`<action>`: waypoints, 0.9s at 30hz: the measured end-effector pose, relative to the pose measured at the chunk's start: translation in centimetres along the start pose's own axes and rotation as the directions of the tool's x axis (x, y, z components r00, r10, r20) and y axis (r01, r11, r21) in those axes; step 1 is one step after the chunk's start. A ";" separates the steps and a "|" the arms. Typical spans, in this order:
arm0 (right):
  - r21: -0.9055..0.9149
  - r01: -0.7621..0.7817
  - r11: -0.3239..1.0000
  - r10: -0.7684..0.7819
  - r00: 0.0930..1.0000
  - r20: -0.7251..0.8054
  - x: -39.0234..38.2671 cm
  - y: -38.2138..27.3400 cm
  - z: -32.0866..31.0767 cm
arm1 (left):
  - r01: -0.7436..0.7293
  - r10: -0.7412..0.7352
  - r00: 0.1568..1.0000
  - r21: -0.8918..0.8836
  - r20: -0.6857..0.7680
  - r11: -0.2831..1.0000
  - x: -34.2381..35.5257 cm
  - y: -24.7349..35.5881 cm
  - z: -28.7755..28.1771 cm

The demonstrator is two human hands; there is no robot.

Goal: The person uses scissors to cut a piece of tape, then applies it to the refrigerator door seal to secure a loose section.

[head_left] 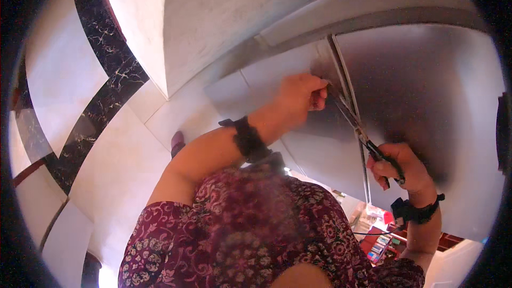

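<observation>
A pair of dark-handled scissors lies diagonally in the air, my right hand closed round its handles and its blades pointing up and left. My left hand is pinched at the tip end of the blades; what its fingers hold there is too small to make out. Beneath both hands is a smooth grey panel with a long narrow seam edged by pale strips, running behind the scissors. Black straps circle both my wrists.
A pale wall rises beyond the panel. At left, pale floor tiles have a black marble border, and a purple-shod foot shows. A shelf with colourful small items appears below right. A cable runs from my right wrist strap.
</observation>
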State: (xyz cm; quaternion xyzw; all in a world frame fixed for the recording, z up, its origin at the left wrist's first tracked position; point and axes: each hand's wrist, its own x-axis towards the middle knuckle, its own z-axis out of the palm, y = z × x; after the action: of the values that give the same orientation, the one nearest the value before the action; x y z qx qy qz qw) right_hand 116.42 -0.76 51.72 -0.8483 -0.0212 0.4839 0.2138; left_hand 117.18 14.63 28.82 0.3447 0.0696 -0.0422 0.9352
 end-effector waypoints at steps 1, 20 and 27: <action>-0.001 -0.003 1.000 0.003 1.000 -0.006 0.0 -0.4 0.0 | 0.000 0.000 1.000 -0.003 0.006 1.000 0.2 -0.5 0.1; -0.329 -0.161 0.930 0.169 0.986 -0.006 1.7 -4.6 -0.7 | 0.089 -0.048 0.994 -0.455 0.102 0.886 1.4 -4.3 -0.2; -0.368 -0.156 0.916 0.172 0.985 0.010 2.2 -5.2 -0.7 | 0.080 -0.055 0.996 -0.508 0.063 0.858 0.8 -3.4 -0.1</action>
State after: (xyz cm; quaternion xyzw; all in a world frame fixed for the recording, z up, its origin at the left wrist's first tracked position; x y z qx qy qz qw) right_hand 119.05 4.26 52.23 -0.8618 -0.0443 0.5053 0.0101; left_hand 117.53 12.07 26.43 0.0816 0.0686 -0.0632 0.9923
